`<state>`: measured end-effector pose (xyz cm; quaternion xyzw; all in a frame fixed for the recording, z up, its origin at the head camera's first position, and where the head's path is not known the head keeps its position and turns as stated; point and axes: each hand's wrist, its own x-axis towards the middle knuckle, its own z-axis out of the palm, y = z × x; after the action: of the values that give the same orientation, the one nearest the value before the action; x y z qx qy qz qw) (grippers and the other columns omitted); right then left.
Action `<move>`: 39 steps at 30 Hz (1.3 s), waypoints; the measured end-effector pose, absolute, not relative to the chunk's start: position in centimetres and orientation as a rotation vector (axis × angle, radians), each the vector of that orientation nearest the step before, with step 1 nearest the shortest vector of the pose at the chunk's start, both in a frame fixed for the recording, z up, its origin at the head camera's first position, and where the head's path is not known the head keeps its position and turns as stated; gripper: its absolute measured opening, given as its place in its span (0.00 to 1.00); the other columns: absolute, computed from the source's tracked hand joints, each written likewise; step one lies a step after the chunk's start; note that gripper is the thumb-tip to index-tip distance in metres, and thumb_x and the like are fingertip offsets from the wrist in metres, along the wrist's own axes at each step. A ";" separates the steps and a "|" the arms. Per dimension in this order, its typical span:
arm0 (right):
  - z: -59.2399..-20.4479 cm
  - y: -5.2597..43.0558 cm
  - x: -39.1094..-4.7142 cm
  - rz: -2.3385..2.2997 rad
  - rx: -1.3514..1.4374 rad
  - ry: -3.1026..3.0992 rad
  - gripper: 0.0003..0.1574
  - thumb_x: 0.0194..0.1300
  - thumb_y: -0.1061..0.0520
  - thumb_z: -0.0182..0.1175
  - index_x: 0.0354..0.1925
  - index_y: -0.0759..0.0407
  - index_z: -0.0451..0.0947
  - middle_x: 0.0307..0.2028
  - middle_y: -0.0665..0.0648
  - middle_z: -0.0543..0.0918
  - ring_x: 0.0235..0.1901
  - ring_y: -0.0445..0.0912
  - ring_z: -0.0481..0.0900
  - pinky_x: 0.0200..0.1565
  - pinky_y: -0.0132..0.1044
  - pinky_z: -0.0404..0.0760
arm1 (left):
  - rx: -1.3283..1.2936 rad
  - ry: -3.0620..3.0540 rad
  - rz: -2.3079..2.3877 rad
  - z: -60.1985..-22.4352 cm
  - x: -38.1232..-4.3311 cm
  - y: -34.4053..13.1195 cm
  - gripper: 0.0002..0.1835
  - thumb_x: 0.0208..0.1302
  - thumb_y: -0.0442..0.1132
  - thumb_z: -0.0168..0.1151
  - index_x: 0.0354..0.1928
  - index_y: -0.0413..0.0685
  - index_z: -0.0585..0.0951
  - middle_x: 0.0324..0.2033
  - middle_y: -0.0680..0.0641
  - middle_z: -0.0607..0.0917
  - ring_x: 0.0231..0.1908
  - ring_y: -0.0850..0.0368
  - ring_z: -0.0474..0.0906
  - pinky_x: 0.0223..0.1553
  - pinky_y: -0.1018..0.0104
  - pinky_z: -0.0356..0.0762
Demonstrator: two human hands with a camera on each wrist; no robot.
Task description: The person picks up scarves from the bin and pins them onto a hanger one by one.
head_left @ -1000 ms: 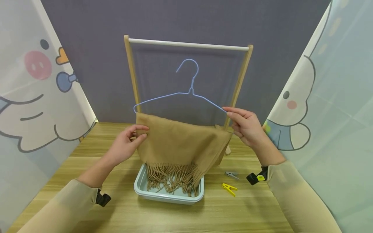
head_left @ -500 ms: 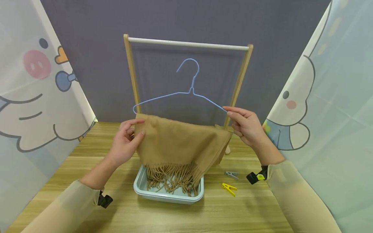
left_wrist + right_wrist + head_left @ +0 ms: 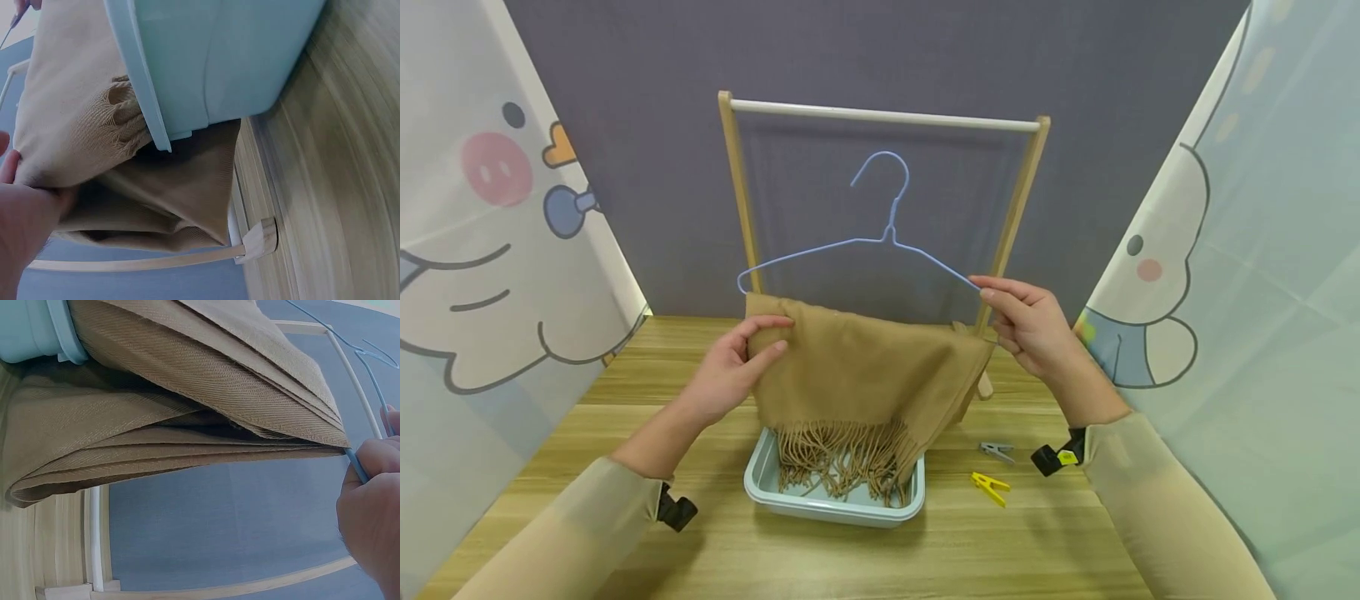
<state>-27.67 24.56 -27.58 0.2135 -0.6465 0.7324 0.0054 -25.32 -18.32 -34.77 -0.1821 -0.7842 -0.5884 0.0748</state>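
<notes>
A tan fringed scarf (image 3: 865, 367) hangs folded over the lower bar of a blue wire hanger (image 3: 891, 233). Its fringe trails into a pale blue plastic basin (image 3: 835, 510). My right hand (image 3: 1033, 325) pinches the hanger near its right end, and the right wrist view shows the wire (image 3: 357, 465) between those fingers. Near the scarf's left edge, my left hand (image 3: 737, 362) holds the cloth, with index finger and thumb visible on the front. In the left wrist view the cloth bunches beside that hand (image 3: 25, 219); some fingers are hidden.
Behind the hanger stands a wooden rack with a white rail (image 3: 880, 115). A grey clothespin (image 3: 997, 451) and a yellow clothespin (image 3: 990, 487) lie on the wooden table (image 3: 1022, 550), right of the basin. Printed curtains flank both sides.
My left hand has shifted left along the scarf's edge, then back right onto the cloth. The hanger has drifted slightly left with my right hand, which keeps its pinch.
</notes>
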 end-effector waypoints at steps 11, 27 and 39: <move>-27.6 24.6 -27.7 2.256 0.663 -2.054 0.18 0.85 0.59 0.58 0.55 0.43 0.93 0.16 0.42 0.63 0.16 0.46 0.44 0.19 0.42 0.41 | -0.459 -2.214 -1.453 -33.4 -25.0 -18.3 0.10 0.79 0.35 0.67 0.54 0.43 0.92 0.29 0.64 0.82 0.31 0.76 0.75 0.30 0.78 0.72; -27.4 24.5 -27.8 2.319 0.753 -2.005 0.20 0.85 0.63 0.56 0.55 0.46 0.93 0.16 0.43 0.61 0.17 0.47 0.42 0.19 0.41 0.39 | -0.418 -1.978 -1.248 -32.1 -26.7 -19.8 0.12 0.74 0.29 0.71 0.56 0.39 0.90 0.38 0.53 0.78 0.38 0.67 0.75 0.39 0.82 0.75; -27.7 25.1 -27.9 2.305 0.772 -1.996 0.22 0.86 0.64 0.54 0.54 0.45 0.93 0.16 0.44 0.59 0.17 0.49 0.41 0.19 0.42 0.38 | -0.465 -2.077 -1.331 -32.8 -26.9 -21.8 0.12 0.70 0.30 0.76 0.53 0.41 0.92 0.35 0.59 0.82 0.34 0.66 0.77 0.37 0.81 0.75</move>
<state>-27.86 25.12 -27.69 0.2453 -0.6347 0.7328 -0.0018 -26.92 -21.79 -32.83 -0.1760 -0.7864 -0.5042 0.3105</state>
